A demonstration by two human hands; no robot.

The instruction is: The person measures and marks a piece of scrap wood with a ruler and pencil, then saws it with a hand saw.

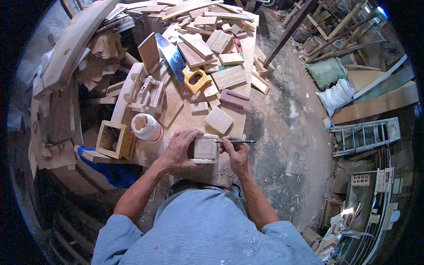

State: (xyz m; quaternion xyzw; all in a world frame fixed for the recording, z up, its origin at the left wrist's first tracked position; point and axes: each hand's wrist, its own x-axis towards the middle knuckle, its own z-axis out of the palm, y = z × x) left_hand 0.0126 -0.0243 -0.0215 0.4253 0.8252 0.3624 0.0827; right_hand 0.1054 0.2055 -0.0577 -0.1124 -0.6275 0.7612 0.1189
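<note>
A small wooden block assembly (205, 149) with pale strips along its upper and lower edges lies at the near edge of the workbench. My left hand (180, 149) is closed round its left side, thumb and fingers against it. On the right, my right hand (236, 154) pinches a thin dark stick-like tool (243, 141), whose tip touches the upper right corner of the block. Just left of my left hand stands an open white jar (147, 128) with dried residue round its rim. A flat wooden piece (219, 120) lies just beyond the block.
On the workbench (179, 115) lie a handsaw with a yellow handle (196, 80), many wood offcuts and a wooden frame box (111, 139) at the left. A dark post (289, 33) rises beyond the right edge. A metal ladder (365, 136) and sacks (336, 97) are on the floor.
</note>
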